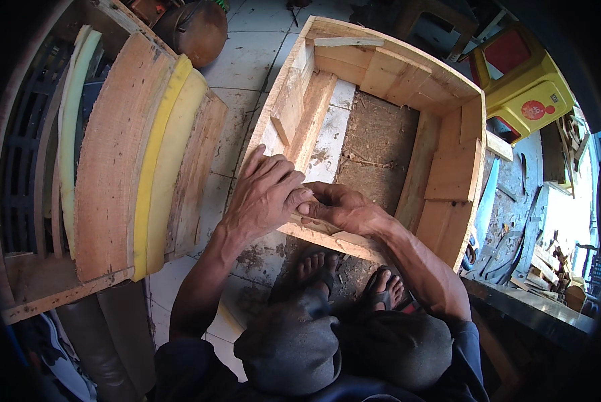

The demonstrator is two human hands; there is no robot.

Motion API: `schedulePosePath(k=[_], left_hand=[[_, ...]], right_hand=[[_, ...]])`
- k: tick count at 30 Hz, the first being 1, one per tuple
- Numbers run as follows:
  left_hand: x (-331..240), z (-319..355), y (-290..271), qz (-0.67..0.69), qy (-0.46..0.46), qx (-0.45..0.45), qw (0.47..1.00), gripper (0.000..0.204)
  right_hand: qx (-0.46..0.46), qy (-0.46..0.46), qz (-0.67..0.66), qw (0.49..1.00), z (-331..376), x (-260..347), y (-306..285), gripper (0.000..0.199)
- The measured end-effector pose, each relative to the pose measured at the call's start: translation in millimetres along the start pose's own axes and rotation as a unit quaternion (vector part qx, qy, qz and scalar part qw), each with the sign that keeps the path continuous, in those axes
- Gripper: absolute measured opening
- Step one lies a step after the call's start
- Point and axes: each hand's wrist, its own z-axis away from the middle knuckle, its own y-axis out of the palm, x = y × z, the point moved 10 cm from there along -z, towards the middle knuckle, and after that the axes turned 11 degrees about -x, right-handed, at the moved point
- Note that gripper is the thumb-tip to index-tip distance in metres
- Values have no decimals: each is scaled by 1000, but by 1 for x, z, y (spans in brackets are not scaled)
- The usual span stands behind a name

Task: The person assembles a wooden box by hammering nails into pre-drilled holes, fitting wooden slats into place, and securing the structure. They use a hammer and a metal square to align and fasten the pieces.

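Observation:
A rectangular wooden frame of pale planks stands in front of me, without a bottom, so the floor shows through it. My left hand is closed over its near left corner, the fingers bent across the top edge. Just beside it, my right hand is inside that corner with its fingers curled in. The two thumbs meet or nearly meet. Whatever the right fingers pinch, if anything, is hidden between the hands. Short boards line the inside walls, among them a block on the left wall.
At left stands a wooden structure with curved boards and yellow foam. Behind it is a round brown object. A yellow plastic stool is beyond the frame's far right corner. Wood scraps lie at right, near a dark ledge.

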Motion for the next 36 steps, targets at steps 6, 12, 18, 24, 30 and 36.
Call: schedulePosePath(k=[6, 12, 18, 24, 30, 36], left_hand=[[-15, -15, 14, 20, 44, 23, 999, 26], [-23, -39, 15, -25, -15, -8, 1000, 34], [-174, -157, 73, -5, 93, 32, 995, 62], [-221, -253, 165, -54, 28, 72, 996, 68], [-227, -256, 211, -69, 21, 80, 994, 61], [-229, -257, 209, -51, 46, 48, 996, 50]], right_hand=[[-195, -117, 141, 964, 90, 6, -67, 55], [-674, -45, -21, 737, 255, -105, -231, 32], [-626, 226, 244, 705, 332, -331, -218, 56], [-586, 261, 361, 677, 297, -338, -230, 53], [-557, 235, 452, 656, 304, -358, -245, 40], [-748, 105, 97, 648, 361, -277, -238, 38]])
